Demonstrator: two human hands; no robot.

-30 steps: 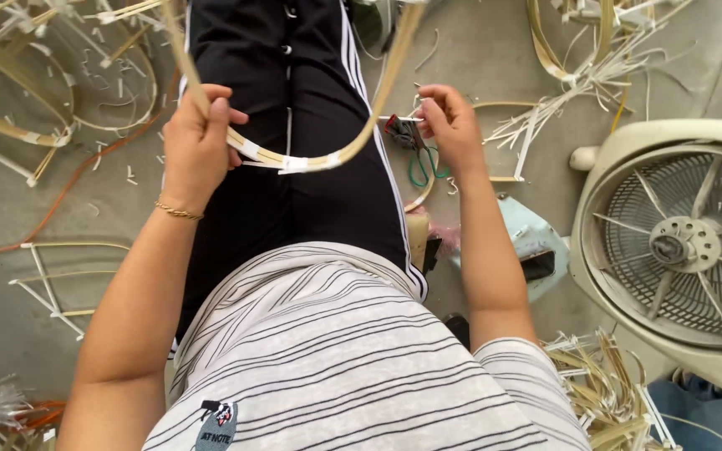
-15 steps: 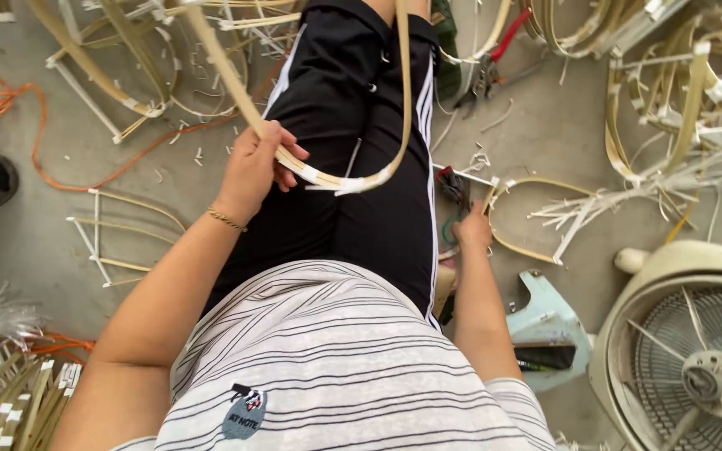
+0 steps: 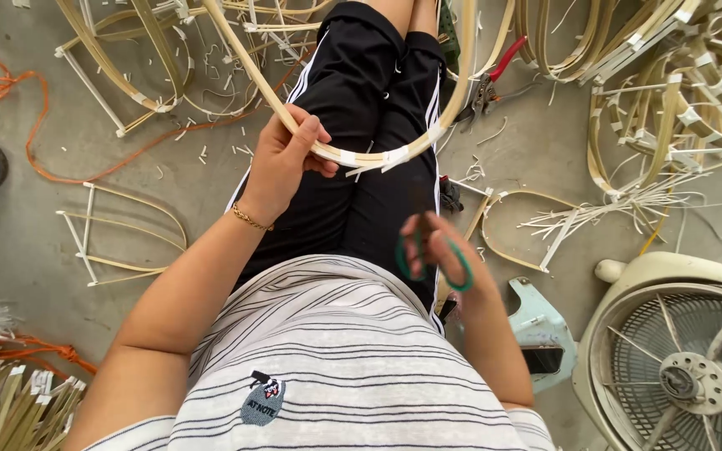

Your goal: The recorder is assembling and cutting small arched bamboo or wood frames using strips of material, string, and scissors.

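My left hand (image 3: 282, 163) grips a curved bamboo strip hoop (image 3: 378, 154) over my lap, where its ends overlap under pale tape. The hoop's sides rise past my black-trousered legs to the top of the view. My right hand (image 3: 436, 250) is lower, near my right thigh, blurred by motion, with its fingers through the green handles of a pair of scissors (image 3: 453, 263). The scissor blades are not clearly visible.
Bent bamboo frames (image 3: 119, 225) lie on the concrete floor at left, a big stack (image 3: 670, 100) at upper right. Red-handled pliers (image 3: 495, 79) lie by my right leg. A white fan (image 3: 678, 359) lies at lower right beside a pale green holder (image 3: 536, 326). Orange cord (image 3: 10, 92) trails at left.
My right hand left the hoop, dropped to the floor on my right, and now comes up holding green-handled scissors. My left hand keeps the hoop. The view has shifted right.
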